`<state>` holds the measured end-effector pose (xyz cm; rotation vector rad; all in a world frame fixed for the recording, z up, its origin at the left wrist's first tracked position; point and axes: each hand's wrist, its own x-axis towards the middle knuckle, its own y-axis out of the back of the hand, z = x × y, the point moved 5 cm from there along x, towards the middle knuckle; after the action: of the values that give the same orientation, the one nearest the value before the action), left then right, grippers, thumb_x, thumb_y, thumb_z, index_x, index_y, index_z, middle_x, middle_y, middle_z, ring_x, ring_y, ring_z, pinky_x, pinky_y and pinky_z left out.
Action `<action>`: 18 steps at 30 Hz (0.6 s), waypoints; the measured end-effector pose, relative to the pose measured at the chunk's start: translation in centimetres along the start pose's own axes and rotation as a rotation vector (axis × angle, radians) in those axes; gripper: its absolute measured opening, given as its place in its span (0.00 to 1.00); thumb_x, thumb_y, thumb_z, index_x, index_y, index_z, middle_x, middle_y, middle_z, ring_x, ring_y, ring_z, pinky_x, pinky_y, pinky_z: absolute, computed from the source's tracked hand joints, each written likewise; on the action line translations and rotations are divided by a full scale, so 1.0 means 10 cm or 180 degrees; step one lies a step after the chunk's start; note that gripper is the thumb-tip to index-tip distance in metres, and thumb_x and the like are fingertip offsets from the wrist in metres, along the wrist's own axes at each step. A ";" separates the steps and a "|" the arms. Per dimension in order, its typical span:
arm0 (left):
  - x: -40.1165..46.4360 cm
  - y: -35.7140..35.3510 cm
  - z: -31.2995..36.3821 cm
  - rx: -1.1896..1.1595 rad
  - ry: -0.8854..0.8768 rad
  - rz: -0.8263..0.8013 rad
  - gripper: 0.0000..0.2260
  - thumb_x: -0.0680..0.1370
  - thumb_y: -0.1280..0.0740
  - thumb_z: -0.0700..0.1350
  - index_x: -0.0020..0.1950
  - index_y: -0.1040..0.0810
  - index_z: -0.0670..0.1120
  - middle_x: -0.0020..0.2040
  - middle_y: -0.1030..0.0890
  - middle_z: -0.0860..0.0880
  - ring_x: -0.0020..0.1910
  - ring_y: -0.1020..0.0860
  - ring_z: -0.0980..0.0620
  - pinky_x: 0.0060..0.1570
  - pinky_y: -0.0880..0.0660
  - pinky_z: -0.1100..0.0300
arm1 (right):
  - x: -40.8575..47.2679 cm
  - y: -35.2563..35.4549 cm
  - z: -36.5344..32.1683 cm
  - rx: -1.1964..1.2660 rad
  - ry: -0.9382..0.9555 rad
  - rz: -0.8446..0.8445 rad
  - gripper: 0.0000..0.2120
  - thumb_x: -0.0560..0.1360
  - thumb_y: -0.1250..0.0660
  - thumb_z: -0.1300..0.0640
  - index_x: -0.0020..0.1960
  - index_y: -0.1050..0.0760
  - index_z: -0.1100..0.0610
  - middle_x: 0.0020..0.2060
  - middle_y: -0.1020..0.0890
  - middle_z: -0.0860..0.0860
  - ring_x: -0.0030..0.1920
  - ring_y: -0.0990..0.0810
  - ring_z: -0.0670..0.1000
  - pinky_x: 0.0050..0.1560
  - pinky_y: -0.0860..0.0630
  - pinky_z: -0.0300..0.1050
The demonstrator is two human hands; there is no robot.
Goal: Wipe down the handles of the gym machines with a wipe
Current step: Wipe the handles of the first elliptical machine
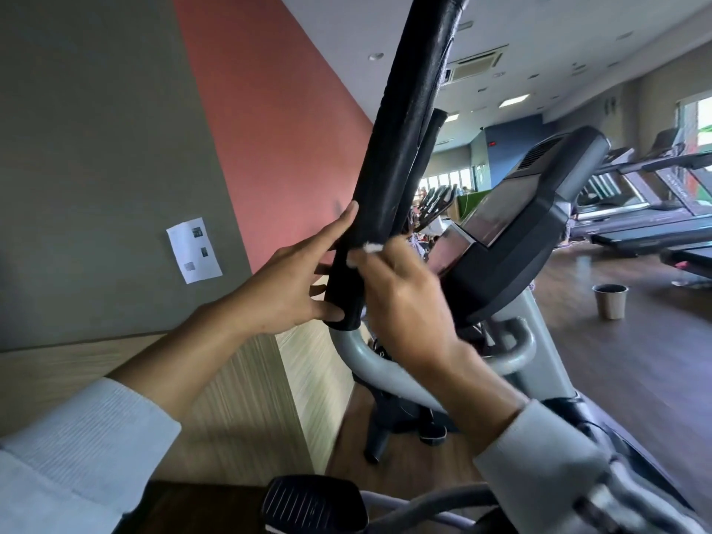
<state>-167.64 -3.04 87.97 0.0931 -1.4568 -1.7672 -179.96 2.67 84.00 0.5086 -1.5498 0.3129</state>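
Head view, elliptical-type gym machine, close up. Long black padded handle (pixel 400 148) runs from top centre of frame down to centre, tilted, lower end meeting a curved grey metal tube (pixel 370 364).

Left hand (pixel 293 287): fingers spread, open palm against the left side of the handle's lower section. Index finger lies up along the grip, thumb and lower fingers touch the near face of the grip. Not a closed fist, more of a steadying hold.

Right hand (pixel 400 298): curled around the right side of the same lower section, fingers pinching a small white wipe (pixel 371 248) against the grip. Only a crumpled edge of the wipe shows above the knuckles, rest is hidden under the hand. Hand is motion-blurred.

Both forearms in pale ribbed sleeves (pixel 84 449), pushed back from the wrists.

A second, thinner black handle (pixel 425 148) sits just behind the first. Dark grey console with screen (pixel 512 210) to the right of the hands, on a grey post. Black ridged pedal (pixel 312 502) at bottom centre.

Background: grey and terracotta wall with a white printed paper sheet (pixel 194 250) stuck on it, wood-panel ledge below. Paper cup (pixel 610 301) stands on the dark wood floor at right, well apart from the machine. Row of treadmills (pixel 647 210) along the far right.
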 end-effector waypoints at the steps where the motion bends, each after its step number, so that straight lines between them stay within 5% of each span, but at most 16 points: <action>1: -0.01 -0.01 0.01 0.0009 -0.0006 -0.0048 0.58 0.66 0.21 0.33 0.72 0.56 0.76 0.66 0.34 0.70 0.58 0.21 0.60 0.58 0.21 0.59 | -0.17 -0.08 -0.02 0.0060 0.0009 -0.0111 0.12 0.72 0.36 0.67 0.55 0.22 0.63 0.41 0.27 0.57 0.37 0.25 0.58 0.32 0.23 0.52; 6: -0.04 -0.02 0.05 0.0172 0.0062 -0.0083 0.59 0.67 0.21 0.35 0.71 0.60 0.77 0.67 0.37 0.64 0.60 0.23 0.56 0.57 0.20 0.54 | -0.71 -0.31 0.02 0.0595 -0.0431 -0.0406 0.15 0.71 0.33 0.70 0.55 0.20 0.59 0.42 0.24 0.54 0.39 0.22 0.55 0.38 0.23 0.48; 13: -0.06 -0.03 0.05 0.0342 0.0102 -0.0036 0.60 0.66 0.20 0.36 0.70 0.62 0.77 0.67 0.39 0.65 0.61 0.24 0.55 0.59 0.21 0.53 | -0.33 0.02 0.23 0.0822 -0.1122 0.0664 0.08 0.76 0.33 0.66 0.51 0.17 0.57 0.41 0.20 0.52 0.39 0.24 0.40 0.44 0.30 0.28; 18: -0.05 -0.02 0.03 0.0310 0.0111 0.0004 0.60 0.66 0.20 0.36 0.70 0.61 0.77 0.65 0.37 0.65 0.59 0.23 0.55 0.60 0.22 0.54 | -0.35 -0.10 0.15 0.0827 -0.0892 0.0421 0.09 0.77 0.37 0.62 0.51 0.19 0.59 0.42 0.22 0.55 0.40 0.21 0.52 0.40 0.25 0.42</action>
<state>-167.60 -2.54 87.68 0.1725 -1.5173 -1.6852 -180.80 1.52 80.32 0.6756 -1.8302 0.5687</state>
